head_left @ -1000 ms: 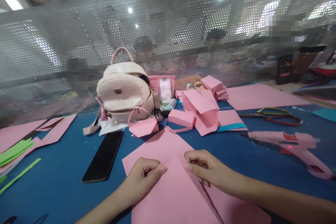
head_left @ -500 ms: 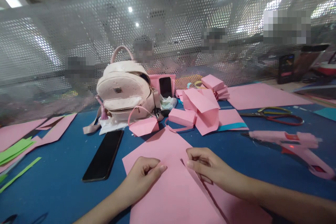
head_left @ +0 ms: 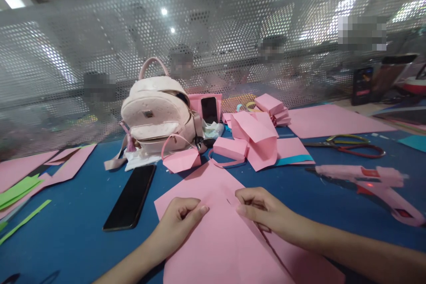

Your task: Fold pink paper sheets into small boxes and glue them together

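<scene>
A large pink paper sheet [head_left: 206,248] lies in front of me, with another pink layer [head_left: 308,266] under its right edge. My left hand [head_left: 184,222] is closed at the sheet's left part, thumb against the curled fingers, pinching the paper. My right hand [head_left: 261,211] grips the sheet's right edge between thumb and fingers; its fingertips are partly hidden. A short dark gap shows in the paper just left of the right hand. Beyond the sheet sit a small pink paper basket with a handle [head_left: 181,161] and a pink paper box [head_left: 229,147].
A black phone [head_left: 131,197] lies on the blue table [head_left: 76,213] at left, before a white backpack [head_left: 156,111]. At right are a pink glue gun [head_left: 376,182] and scissors [head_left: 359,148]. Green paper strips [head_left: 20,191] lie far left; a perforated metal panel [head_left: 216,31] stands behind.
The top sheet's right edge has shifted slightly to the right, and the dark gap beside my right hand is shorter. Both hands have hardly moved.
</scene>
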{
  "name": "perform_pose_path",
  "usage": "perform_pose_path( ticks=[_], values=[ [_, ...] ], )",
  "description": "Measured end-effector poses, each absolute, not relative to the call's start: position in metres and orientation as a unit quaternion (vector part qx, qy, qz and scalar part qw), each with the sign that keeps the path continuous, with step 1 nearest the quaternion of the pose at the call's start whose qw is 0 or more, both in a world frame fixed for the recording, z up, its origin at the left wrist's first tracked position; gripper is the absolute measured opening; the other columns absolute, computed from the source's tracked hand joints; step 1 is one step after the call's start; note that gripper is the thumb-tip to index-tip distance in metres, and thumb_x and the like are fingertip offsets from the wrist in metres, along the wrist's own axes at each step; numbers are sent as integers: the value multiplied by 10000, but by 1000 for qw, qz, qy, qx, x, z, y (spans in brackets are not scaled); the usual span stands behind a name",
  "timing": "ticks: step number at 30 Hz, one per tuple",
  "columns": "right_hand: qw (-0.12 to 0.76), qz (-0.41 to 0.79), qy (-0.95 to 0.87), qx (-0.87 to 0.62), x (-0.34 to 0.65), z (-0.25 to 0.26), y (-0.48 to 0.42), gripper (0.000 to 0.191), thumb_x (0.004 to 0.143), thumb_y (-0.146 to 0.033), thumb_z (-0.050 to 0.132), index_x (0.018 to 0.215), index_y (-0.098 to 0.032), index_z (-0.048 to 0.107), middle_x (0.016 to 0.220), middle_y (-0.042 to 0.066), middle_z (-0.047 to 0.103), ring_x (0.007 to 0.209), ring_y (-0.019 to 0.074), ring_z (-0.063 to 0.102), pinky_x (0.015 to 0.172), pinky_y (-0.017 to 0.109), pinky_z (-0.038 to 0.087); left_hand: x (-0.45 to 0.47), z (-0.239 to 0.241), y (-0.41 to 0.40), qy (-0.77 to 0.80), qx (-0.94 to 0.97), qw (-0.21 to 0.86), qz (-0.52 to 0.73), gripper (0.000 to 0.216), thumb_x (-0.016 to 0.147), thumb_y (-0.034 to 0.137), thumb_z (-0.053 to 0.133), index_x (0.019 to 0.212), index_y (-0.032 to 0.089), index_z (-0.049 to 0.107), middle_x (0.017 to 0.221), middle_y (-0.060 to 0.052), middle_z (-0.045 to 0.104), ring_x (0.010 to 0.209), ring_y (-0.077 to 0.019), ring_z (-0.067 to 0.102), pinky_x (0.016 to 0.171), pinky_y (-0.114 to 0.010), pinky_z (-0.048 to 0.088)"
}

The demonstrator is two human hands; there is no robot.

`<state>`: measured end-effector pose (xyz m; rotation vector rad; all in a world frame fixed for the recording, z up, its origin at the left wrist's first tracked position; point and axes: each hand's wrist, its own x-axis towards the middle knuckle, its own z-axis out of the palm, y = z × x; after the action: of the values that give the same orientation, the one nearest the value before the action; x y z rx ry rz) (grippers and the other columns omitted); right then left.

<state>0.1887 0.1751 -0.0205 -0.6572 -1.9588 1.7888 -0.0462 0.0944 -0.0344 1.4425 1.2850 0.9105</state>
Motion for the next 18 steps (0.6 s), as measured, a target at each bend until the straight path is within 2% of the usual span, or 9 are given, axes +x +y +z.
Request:
perform_pose_path(
  ticks=[5,13,18],
  values=[
    [217,660,-676,-247,189,-21,175,555,844,-636,631,635,-203,355,564,-95,273,433,39,255,398,195,165,-46,-34,95,528,586,486,376,562,911,611,513,588,194,320,600,54,250,545,-80,224,483,-234,166],
    [169,661,-686,-252,187,-23,177,548,857,-689,566,692,-195,396,581,-89,332,443,42,301,396,171,232,-47,-33,96,536,587,469,385,566,913,623,497,586,193,328,601,49,265,548,-83,230,484,-231,179],
    [182,654,-687,-258,190,-26,181,565,845,-693,579,664,-201,368,573,-90,328,433,41,303,389,171,227,-47,-29,98,549,585,438,407,600,884,674,494,574,208,277,587,59,211,533,-82,183,474,-237,163]
  ],
)
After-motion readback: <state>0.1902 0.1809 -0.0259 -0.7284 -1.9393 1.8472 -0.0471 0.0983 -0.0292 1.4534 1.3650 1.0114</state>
